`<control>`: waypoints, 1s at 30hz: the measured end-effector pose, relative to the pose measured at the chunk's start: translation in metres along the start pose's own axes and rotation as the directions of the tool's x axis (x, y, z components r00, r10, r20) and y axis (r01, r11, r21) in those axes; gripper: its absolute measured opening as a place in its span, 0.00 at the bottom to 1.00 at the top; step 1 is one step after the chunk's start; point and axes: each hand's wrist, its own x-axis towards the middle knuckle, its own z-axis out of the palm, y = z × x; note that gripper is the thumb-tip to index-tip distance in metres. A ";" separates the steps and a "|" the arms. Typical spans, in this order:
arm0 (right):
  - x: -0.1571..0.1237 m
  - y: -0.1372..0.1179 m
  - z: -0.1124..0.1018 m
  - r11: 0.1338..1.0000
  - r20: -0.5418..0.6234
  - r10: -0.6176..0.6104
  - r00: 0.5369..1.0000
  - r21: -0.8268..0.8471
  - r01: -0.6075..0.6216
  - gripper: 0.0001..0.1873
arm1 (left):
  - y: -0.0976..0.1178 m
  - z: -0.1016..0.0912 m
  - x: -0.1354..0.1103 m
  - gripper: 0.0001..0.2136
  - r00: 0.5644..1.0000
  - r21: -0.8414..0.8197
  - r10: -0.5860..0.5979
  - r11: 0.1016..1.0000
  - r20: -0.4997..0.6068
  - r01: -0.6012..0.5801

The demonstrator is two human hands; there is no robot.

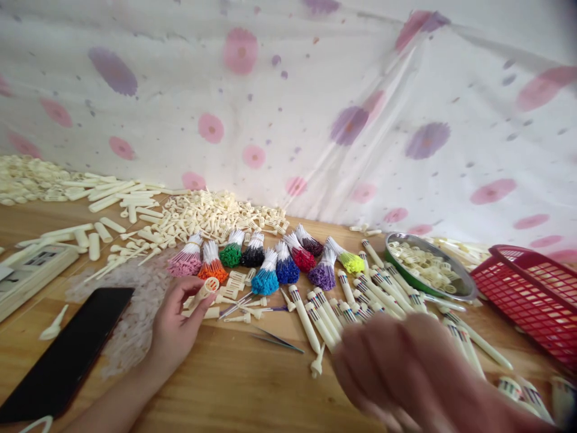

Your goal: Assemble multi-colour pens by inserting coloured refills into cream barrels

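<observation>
My left hand pinches a cream slotted pen part between thumb and fingers, its round end turned up toward me. Just behind it stand banded bundles of coloured pen refills, among them an orange bundle and a light blue bundle. Smeared by motion, my right hand is at the lower right in front of several multicolour pens; whether it holds anything is hidden. Between the hands, tweezers lie on the wooden table, near a loose cone-tipped cream part.
At left lie a black phone, clear plastic pieces and a cream device. Cream pen parts are heaped along the flowered curtain. On the right are a metal bowl of slotted parts and a red basket.
</observation>
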 end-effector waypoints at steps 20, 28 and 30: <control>0.091 0.086 0.003 0.311 0.031 0.215 0.976 -0.950 -0.038 0.11 | -0.002 -0.001 0.002 0.08 0.999 0.080 0.027 0.996 0.018 -0.028; 0.093 0.093 0.007 0.161 0.021 0.277 0.961 -0.987 -0.025 0.07 | 0.000 -0.001 0.003 0.07 1.000 0.110 -0.003 0.994 -0.026 0.005; 0.094 0.092 0.008 0.139 0.011 0.276 0.961 -0.990 -0.029 0.05 | 0.001 -0.001 0.004 0.08 0.999 0.121 -0.015 0.993 -0.036 0.019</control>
